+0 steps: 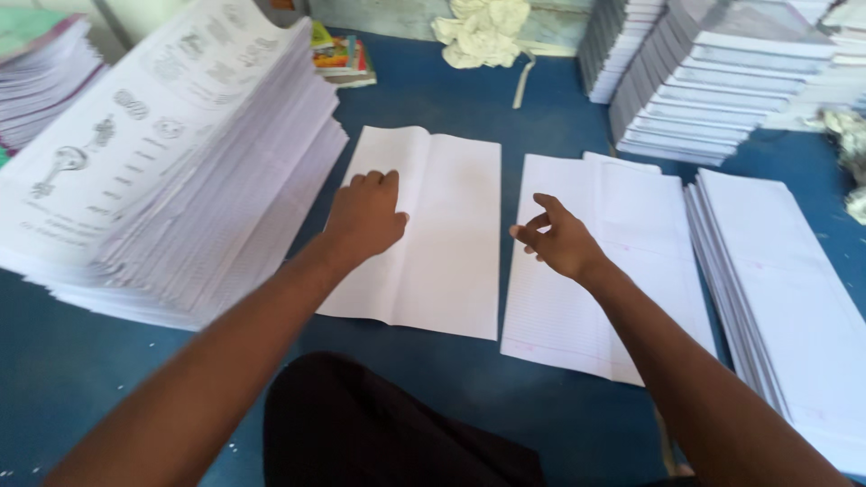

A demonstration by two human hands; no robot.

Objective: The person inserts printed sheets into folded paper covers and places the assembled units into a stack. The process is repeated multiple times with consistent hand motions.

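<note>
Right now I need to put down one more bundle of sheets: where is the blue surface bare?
Bare blue surface lies between the folded sheet under the left hand and the crumpled cloth. More lies near the dark-clothed lap. The tall printed stack and the ruled stacks crowd both sides.

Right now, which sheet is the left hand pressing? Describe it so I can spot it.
On the blue table, just right of the tall printed stack, lies a folded white sheet. The left hand rests on it; unlike the lined sheet beside it, it looks blank and creased lengthwise.
</note>
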